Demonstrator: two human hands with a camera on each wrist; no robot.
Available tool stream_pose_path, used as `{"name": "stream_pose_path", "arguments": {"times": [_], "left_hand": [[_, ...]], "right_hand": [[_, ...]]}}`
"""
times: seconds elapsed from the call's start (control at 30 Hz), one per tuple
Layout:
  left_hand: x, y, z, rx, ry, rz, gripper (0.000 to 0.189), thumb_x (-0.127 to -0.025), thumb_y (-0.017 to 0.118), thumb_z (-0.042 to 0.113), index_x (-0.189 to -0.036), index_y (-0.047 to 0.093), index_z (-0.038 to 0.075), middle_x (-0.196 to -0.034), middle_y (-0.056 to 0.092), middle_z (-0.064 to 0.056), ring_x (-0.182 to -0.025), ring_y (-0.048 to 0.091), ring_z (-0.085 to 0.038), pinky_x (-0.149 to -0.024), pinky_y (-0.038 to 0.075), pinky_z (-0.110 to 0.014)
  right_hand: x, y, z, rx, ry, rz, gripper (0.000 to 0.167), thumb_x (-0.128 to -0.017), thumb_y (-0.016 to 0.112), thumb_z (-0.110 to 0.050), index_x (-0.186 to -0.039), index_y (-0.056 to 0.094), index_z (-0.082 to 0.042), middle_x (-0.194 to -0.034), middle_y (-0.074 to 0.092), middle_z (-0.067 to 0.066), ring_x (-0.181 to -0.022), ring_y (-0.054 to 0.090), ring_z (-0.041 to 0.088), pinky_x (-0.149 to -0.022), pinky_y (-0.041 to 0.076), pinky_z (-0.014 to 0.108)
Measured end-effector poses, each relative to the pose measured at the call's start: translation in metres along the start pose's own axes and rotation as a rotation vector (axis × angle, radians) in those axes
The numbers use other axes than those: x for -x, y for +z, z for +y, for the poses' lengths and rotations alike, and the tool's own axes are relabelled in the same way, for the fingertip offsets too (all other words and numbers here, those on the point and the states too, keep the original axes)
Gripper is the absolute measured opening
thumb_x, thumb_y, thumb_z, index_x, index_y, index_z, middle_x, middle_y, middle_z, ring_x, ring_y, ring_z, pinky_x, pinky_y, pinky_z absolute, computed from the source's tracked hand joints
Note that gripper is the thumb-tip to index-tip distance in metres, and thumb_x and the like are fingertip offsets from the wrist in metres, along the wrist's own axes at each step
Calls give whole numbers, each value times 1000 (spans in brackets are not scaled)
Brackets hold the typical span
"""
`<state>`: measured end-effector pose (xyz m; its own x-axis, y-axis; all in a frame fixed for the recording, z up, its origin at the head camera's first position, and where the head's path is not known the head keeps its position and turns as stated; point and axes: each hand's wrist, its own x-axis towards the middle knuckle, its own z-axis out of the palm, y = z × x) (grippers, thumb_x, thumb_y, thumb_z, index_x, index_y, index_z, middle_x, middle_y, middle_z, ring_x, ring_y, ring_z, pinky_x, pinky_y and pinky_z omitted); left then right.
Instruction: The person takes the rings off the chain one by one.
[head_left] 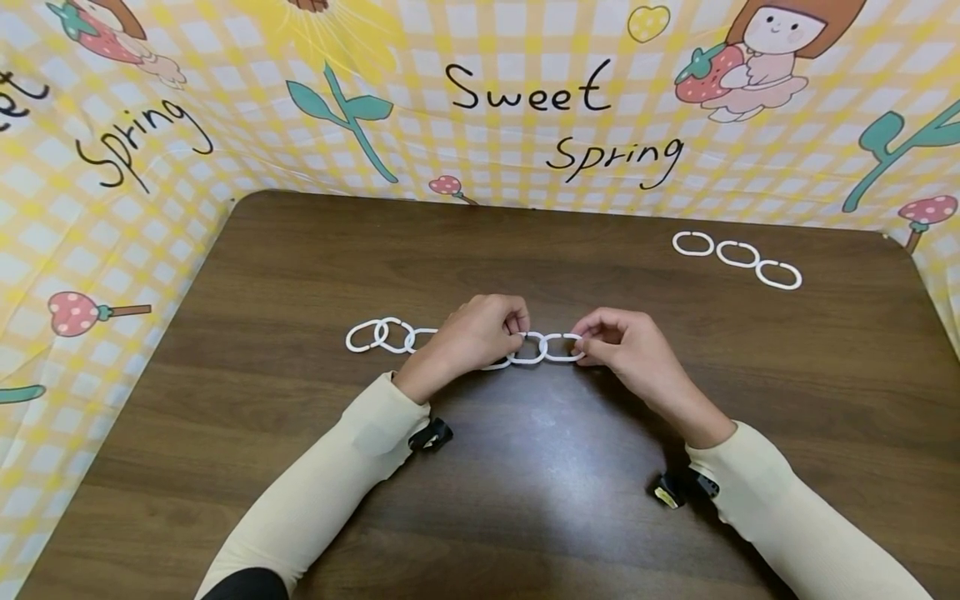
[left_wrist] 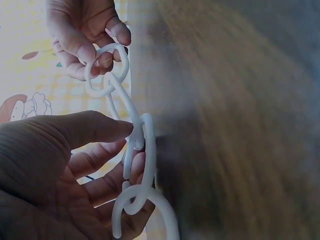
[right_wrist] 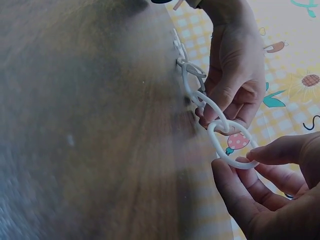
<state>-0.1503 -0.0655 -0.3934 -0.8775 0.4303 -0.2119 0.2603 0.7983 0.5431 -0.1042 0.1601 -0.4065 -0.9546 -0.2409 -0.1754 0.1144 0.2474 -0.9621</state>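
The left hand [head_left: 483,329] is seen at the centre of the frame, its thumb and fingertips brought together on a link partway along a white chain [head_left: 543,348]; its remaining fingers are loosely bent behind the links, as is shown in the left wrist view. By the right hand [head_left: 626,337], just right of centre, the end link [head_left: 562,360] is pinched between thumb and fingertips, with little space left between them.

The chain is laid across the middle of the frame, partly covered by the left hand. Its long axis is run roughly left to right, with the far left links slightly raised and tilted. The end link is pointed towards the right, its own long axis kept nearly in line with the chain.

The links are judged to be light, smooth, fairly stiff plastic, a little slippery, while the chain as a whole is likely to be flexed at every joint. A hold is best taken on a link's rounded end or long side, away from the small break in its ring.

Three loose links [head_left: 738,266] are set in a slanting row at the upper right, on the brown table [head_left: 562,467]. Behind, the table is bordered by a checked cloth [head_left: 525,50].
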Motion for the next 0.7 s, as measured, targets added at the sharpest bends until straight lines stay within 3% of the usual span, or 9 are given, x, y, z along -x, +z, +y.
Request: {"name": "stream_pose_path", "arguments": {"times": [0.7], "left_hand": [[-1,-2,0,68,60,7,12,-89,69,2,-91,73,13,-84,68,-1,-78,61,-12,-70,48,-24]], "right_hand": [[0,2,-1,-11,0,2,18,-93,62,10,-108,67,17,-94,72,21,-77,71,7,-74,64,29]]}}
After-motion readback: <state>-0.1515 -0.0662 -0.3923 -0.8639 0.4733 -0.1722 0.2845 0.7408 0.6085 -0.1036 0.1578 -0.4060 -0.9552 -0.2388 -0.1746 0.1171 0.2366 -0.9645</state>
